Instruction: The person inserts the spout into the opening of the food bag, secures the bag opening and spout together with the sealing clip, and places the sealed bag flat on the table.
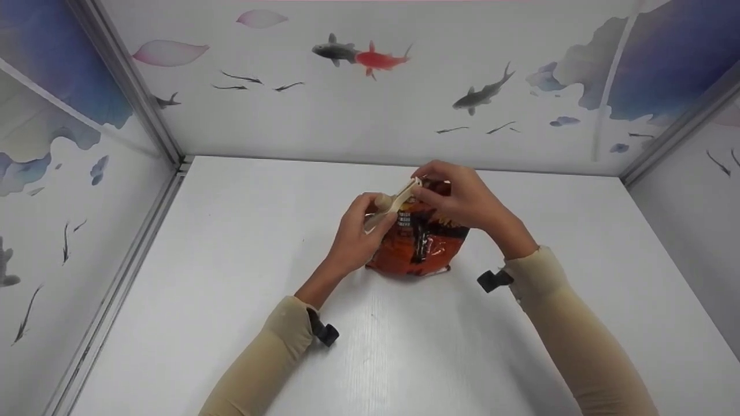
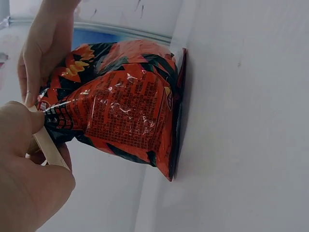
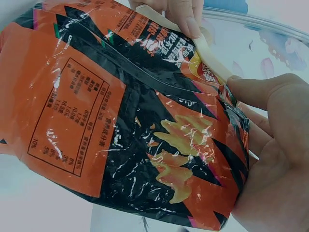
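Observation:
An orange and black snack bag (image 1: 417,251) stands upright on the table, its printed panels facing the wrist cameras. Across its gathered top runs a cream-coloured bag clip (image 1: 403,198), a long narrow strip with a rounded knob beside it in the head view. My left hand (image 1: 358,237) grips the clip's near left end between thumb and fingers. At the far end, my right hand (image 1: 465,196) pinches the clip, its thumb on the strip and its fingers behind the bag (image 3: 145,121). The fingers partly hide the bag's mouth, so I cannot tell whether the clip is closed.
The white table (image 1: 243,277) stretches around the bag. White panels printed with fish and petals (image 1: 381,115) rise behind and at both sides, with metal rails (image 1: 139,231) along the left edge. A small black camera (image 1: 495,281) sits on each wrist.

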Available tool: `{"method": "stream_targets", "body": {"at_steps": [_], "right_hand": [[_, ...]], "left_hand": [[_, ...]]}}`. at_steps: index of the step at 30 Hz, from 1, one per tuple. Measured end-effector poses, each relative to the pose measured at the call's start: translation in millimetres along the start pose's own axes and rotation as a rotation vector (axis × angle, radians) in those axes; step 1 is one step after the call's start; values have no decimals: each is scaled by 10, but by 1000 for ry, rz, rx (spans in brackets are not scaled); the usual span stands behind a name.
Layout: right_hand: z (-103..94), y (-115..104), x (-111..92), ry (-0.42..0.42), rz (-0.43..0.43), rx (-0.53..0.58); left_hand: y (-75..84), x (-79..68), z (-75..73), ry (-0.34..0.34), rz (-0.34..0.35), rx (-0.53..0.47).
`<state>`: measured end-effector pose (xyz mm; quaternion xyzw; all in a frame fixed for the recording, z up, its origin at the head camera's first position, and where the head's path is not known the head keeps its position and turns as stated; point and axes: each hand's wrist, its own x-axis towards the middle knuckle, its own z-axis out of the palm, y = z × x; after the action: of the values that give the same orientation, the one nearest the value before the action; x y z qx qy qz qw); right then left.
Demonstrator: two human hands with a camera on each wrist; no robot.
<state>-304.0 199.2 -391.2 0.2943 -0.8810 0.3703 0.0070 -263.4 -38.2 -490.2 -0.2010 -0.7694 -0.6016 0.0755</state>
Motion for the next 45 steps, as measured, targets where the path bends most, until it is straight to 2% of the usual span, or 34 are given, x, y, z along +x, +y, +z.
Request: {"method": "stream_targets", "body": {"at_steps": [6, 13, 16, 25, 34, 45], "right_hand": [[30, 4, -9, 32, -18, -14], [74, 25, 1, 64, -34, 18], [94, 27, 5, 73, -33, 24], [120, 18, 4, 59, -9, 43], [108, 44, 16, 18, 26, 126], [89, 9, -3, 15, 14, 130]], "left_hand": [[-1, -6, 22, 0, 5, -7], [11, -4, 33, -5, 24, -68], [10, -6, 26, -1, 31, -62], [-22, -11, 14, 11, 59, -67], [-68, -23, 9, 13, 102, -65], [-104, -23, 2, 2, 115, -69]]}}
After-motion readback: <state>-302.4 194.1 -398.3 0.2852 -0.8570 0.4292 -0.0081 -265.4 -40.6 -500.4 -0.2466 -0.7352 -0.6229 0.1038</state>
